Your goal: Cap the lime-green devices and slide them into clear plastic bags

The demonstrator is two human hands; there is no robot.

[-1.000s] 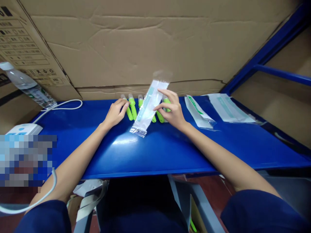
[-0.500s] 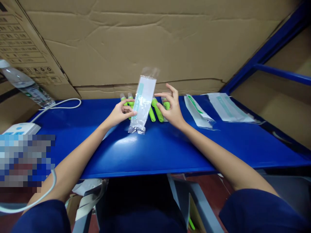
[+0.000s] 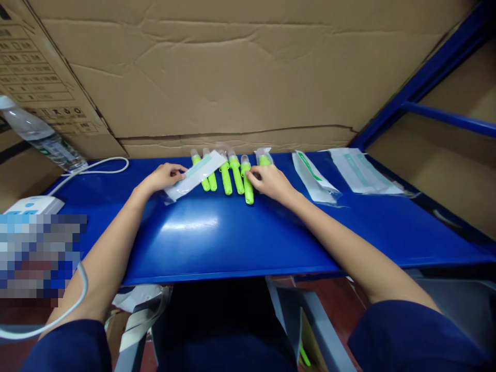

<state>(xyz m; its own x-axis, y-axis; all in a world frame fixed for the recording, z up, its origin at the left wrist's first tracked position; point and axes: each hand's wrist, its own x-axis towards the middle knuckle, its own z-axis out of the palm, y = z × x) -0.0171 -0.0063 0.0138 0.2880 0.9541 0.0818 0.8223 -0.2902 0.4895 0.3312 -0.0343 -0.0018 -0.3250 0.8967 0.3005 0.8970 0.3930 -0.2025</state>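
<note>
My left hand (image 3: 167,177) is closed on one end of a flat clear plastic packet (image 3: 197,174) with a white and pale green insert. The packet slants up to the right and covers part of several bright green tubes (image 3: 226,178) with clear caps, lying in a row. My right hand (image 3: 271,184) has thumb and finger pinched at the side of another green tube (image 3: 248,190), which sits a little nearer to me than the others. Behind that hand, one more green tube (image 3: 264,159) lies on or in clear wrapping, its lower part hidden.
Two flat packets, one with a green stripe (image 3: 314,178) and one pale (image 3: 360,171), lie at the right on the blue table (image 3: 232,243). A water bottle (image 3: 46,137), white cable (image 3: 110,159) and power strip (image 3: 36,206) are at left. Cardboard (image 3: 232,77) stands behind.
My left hand has moved left and lowered the packet, tilting it towards the right. My right hand has come down from spread fingers to a pinch on a green tube.
</note>
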